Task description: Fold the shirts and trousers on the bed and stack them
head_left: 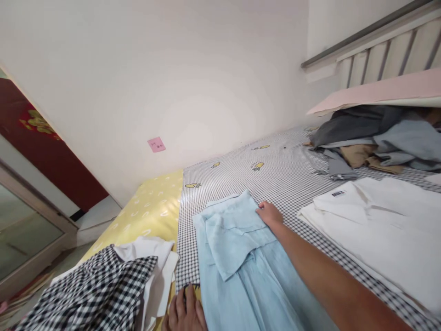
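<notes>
At lower centre of the frame I have the light-blue garment [237, 243] spread on the bed [234, 174]; my right hand [270, 214] pinches its right edge, seemingly to hold it straight, while my left hand [186, 310] rests alongside, fingers loosely apart, perhaps for support.

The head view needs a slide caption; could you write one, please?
On a patterned bedspread, a light-blue garment, right hand at its edge, left hand alongside.
</notes>
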Demonstrator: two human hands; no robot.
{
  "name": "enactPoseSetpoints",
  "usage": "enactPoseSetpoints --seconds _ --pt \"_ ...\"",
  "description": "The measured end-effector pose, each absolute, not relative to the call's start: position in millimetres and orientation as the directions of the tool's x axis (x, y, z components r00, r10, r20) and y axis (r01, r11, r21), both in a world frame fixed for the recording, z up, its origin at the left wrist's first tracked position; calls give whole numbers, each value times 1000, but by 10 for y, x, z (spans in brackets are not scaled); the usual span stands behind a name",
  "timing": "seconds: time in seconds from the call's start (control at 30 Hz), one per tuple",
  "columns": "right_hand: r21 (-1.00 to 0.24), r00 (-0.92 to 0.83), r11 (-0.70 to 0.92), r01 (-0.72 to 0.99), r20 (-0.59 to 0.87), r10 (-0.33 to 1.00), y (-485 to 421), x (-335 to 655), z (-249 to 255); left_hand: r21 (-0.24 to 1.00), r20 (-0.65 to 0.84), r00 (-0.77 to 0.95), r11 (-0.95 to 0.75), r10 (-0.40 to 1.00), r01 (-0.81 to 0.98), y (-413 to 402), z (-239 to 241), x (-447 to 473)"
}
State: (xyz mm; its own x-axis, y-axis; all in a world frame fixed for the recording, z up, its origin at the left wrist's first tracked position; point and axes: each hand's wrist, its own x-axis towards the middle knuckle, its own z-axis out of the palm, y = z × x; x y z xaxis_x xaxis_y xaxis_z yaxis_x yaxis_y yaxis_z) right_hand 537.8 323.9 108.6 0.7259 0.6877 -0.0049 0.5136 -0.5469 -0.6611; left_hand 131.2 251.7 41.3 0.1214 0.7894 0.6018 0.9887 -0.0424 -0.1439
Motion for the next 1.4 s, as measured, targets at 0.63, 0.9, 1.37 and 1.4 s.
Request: enactPoseSetpoints --seconds 0.63,0.9,1.37,1.4 --pt "-423 452 -365 830 124 883 2897 4857 1542 -177 606 217 -136 766 975 2306 677 1387" --pt "-530 393 -287 798 97 915 2823 5011 1525 -145 618 209 -152 758 978 2249 775 1428" --pt "-492 566 -475 729 45 823 2609 5084 1276 -131 575 193 -144 795 981 2213 825 1444" --pt "-481 572 -475 737 69 818 2602 5061 1295 -130 577 194 -146 793 981 2210 828 1444"
